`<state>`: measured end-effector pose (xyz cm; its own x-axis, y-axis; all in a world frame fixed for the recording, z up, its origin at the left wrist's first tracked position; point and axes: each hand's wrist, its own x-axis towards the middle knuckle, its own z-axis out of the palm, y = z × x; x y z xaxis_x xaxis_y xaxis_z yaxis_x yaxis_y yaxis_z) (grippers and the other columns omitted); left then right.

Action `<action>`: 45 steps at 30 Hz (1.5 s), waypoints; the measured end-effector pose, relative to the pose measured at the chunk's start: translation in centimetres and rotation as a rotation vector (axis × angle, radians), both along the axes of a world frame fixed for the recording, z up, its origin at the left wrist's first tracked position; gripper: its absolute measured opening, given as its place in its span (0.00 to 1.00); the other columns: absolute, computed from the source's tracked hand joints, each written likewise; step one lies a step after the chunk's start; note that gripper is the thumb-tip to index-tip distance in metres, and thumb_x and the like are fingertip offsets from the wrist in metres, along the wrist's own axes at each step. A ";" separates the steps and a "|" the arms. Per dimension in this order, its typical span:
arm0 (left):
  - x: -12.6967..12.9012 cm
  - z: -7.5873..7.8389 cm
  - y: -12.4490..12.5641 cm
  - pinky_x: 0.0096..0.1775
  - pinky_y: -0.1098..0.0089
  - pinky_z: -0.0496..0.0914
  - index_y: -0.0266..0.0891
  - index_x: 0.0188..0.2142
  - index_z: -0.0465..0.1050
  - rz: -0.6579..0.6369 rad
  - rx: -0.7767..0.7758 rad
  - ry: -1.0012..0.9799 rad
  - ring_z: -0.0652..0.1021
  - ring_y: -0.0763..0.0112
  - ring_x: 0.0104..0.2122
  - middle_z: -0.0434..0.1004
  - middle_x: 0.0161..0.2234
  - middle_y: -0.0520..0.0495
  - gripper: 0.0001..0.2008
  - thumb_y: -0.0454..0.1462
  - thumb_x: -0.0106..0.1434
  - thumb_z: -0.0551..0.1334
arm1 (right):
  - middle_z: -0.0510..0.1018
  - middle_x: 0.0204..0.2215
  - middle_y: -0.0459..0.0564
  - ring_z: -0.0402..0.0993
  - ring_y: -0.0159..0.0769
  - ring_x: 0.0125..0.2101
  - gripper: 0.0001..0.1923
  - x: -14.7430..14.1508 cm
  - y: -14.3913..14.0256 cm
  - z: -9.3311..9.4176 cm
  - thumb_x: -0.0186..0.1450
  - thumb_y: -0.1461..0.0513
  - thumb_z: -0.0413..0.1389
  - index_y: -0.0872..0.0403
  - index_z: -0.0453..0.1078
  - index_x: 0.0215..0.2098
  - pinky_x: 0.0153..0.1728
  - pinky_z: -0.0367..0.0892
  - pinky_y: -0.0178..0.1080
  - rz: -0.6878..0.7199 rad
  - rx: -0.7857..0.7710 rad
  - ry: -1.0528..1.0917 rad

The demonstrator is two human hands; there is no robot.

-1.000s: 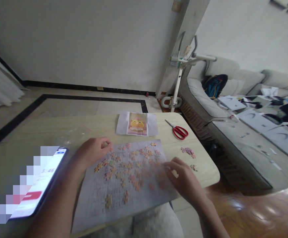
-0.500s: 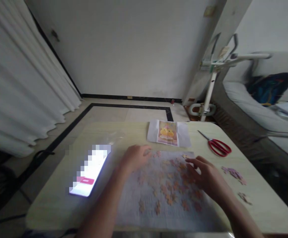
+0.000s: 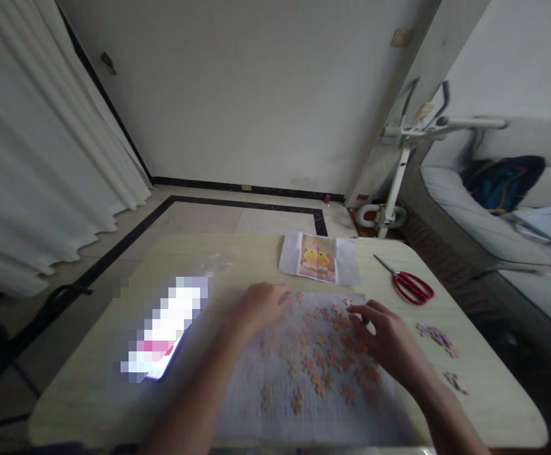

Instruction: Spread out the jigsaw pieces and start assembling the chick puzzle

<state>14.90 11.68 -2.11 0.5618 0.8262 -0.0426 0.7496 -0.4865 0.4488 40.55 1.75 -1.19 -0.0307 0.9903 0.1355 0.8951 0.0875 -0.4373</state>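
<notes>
Desk [image 3: 90, 392]: pale wood-grain top with rounded corners, carrying everything below.
Grid sheet [image 3: 275, 411]: large pale paper lying flat at the near middle of the desk, under both hands.
Phone [image 3: 162, 328]: lit screen, lying left of the grid sheet, apart from it.
Reference picture [image 3: 319, 258]: small print of a yellow figure, flat just beyond the sheet's far edge.
Scissors [image 3: 411, 284]: red-handled, lying right of the picture.
Left hand [image 3: 259, 306]: palm down at the sheet's far left corner, fingers curled; whether they hold a piece cannot be told.
Right hand [image 3: 389, 341]: palm down on the sheet's right part, fingers loosely bent over the pieces, nothing visibly gripped.
Puzzle pieces [image 3: 323, 366]: orange-pink, scattered over the sheet between and under the hands.
Stray pieces [image 3: 434, 335]: purplish cluster on the bare desk, right of the sheet.
</notes>
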 end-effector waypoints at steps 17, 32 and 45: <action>-1.5 1.3 1.0 0.34 0.70 0.64 0.41 0.41 0.77 0.153 0.020 -0.004 0.78 0.65 0.35 0.81 0.37 0.43 0.14 0.41 0.66 0.54 | 0.77 0.27 0.51 0.74 0.40 0.31 0.08 2.7 9.0 -0.2 0.57 0.57 0.58 0.53 0.71 0.26 0.31 0.64 0.38 -0.409 0.009 0.156; -2.6 3.7 0.1 0.29 0.71 0.61 0.39 0.37 0.79 0.255 0.118 -0.098 0.76 0.66 0.29 0.79 0.29 0.45 0.15 0.40 0.66 0.53 | 0.69 0.18 0.41 0.62 0.27 0.15 0.19 4.0 9.7 4.0 0.51 0.48 0.61 0.53 0.65 0.30 0.16 0.59 0.31 -0.471 0.290 0.761; -13.3 1.5 -21.1 0.25 0.75 0.60 0.36 0.34 0.74 0.458 0.244 -0.651 0.68 0.77 0.20 0.71 0.21 0.52 0.10 0.36 0.66 0.55 | 0.79 0.25 0.60 0.70 0.44 0.26 0.08 4.4 9.8 4.4 0.48 0.64 0.67 0.50 0.72 0.17 0.27 0.56 0.45 -0.548 -0.094 -0.019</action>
